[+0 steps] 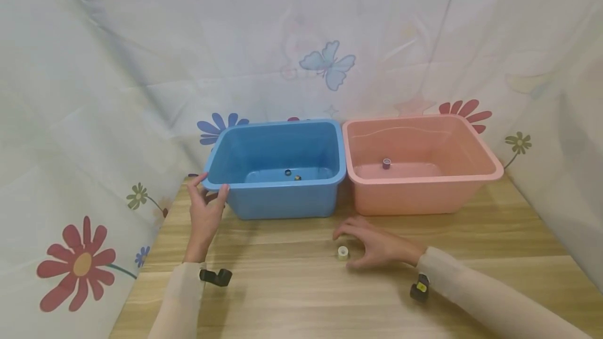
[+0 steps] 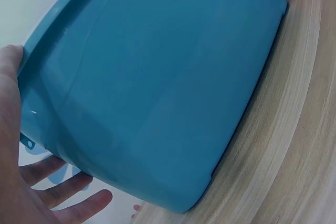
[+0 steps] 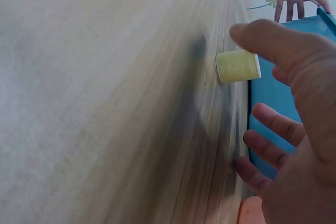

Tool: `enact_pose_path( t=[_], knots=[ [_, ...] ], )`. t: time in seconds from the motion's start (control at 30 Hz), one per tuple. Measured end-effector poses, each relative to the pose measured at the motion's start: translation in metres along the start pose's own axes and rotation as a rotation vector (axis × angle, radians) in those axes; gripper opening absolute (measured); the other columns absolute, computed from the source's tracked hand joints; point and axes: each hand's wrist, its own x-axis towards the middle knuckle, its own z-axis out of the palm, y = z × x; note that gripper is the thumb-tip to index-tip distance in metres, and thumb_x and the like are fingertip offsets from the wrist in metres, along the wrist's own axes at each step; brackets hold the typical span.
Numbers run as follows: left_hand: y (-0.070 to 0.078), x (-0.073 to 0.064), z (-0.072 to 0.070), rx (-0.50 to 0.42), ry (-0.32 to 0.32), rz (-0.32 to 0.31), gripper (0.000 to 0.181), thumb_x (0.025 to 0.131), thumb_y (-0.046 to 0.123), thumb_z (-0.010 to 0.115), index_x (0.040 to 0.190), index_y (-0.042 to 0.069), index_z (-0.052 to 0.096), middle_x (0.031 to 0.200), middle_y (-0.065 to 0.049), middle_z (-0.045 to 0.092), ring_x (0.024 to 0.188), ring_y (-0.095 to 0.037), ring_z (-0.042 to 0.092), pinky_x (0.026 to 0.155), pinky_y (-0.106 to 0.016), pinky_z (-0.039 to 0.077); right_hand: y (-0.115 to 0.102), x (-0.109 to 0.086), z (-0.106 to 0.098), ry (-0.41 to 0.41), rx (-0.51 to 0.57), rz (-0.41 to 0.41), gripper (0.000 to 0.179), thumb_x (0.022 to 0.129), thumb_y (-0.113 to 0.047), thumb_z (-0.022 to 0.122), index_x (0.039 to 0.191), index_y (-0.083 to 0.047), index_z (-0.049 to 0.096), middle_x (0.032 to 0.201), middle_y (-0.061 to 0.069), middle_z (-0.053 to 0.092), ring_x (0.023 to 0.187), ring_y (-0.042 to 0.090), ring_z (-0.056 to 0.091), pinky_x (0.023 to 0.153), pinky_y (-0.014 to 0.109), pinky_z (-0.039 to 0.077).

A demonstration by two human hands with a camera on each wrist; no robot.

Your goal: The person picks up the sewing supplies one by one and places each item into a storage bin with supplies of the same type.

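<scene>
A small spool of pale yellow thread (image 1: 343, 253) (image 3: 238, 67) stands upright on the wooden table. My right hand (image 1: 377, 245) curves loosely around it from the right. In the right wrist view the thumb is close to the spool and the other fingers are spread apart from it. My left hand (image 1: 205, 216) holds the front left corner of the blue bin (image 1: 282, 200), thumb on the front rim and a finger over the side. Seen from the left wrist, the remaining fingers (image 2: 86, 205) reach beneath the rim.
Right beside the blue bin stands a pink bin (image 1: 414, 196) with a small purple spool (image 1: 387, 164) inside. Two small dark items, one partly yellow (image 1: 298, 178), lie in the blue bin. A patterned cloth (image 1: 264, 41) hangs behind the wooden table (image 1: 282, 297).
</scene>
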Motion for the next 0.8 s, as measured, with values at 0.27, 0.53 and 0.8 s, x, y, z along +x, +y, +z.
enact_pose_path(
  t=[0.27, 0.53, 0.8],
  knots=[
    [0.0007, 0.0004, -0.0002, 0.008, 0.0, -0.01, 0.068, 0.099, 0.041, 0.067, 0.154, 0.027, 0.027, 0.153, -0.018, 0.046, 0.118, -0.038, 0.059, 0.077, -0.021, 0.05, 0.004, 0.0022, 0.0024, 0.004, -0.041, 0.007, 0.052, 0.078, -0.018, 0.086, 0.125, -0.026, 0.064, 0.132, -0.012, 0.053, 0.128, 0.015, 0.046, 0.107, 0.047, 0.042],
    [0.0006, 0.0, 0.0006, 0.014, 0.009, -0.005, 0.067, 0.099, 0.042, 0.067, 0.152, 0.03, 0.028, 0.151, -0.017, 0.048, 0.117, -0.038, 0.06, 0.076, -0.022, 0.05, 0.0057, 0.0033, 0.0056, 0.025, -0.09, -0.043, 0.044, 0.078, -0.018, 0.086, 0.117, -0.026, 0.067, 0.132, -0.005, 0.056, 0.128, 0.02, 0.047, 0.106, 0.049, 0.04],
    [0.001, -0.0005, 0.0, 0.016, 0.007, -0.004, 0.068, 0.099, 0.043, 0.068, 0.152, 0.029, 0.029, 0.151, -0.017, 0.048, 0.116, -0.037, 0.061, 0.076, -0.022, 0.05, 0.002, 0.0028, 0.0052, 0.024, -0.082, -0.027, 0.031, 0.083, -0.018, 0.084, 0.111, -0.024, 0.071, 0.135, 0.005, 0.06, 0.128, 0.024, 0.047, 0.105, 0.05, 0.04]
  ],
)
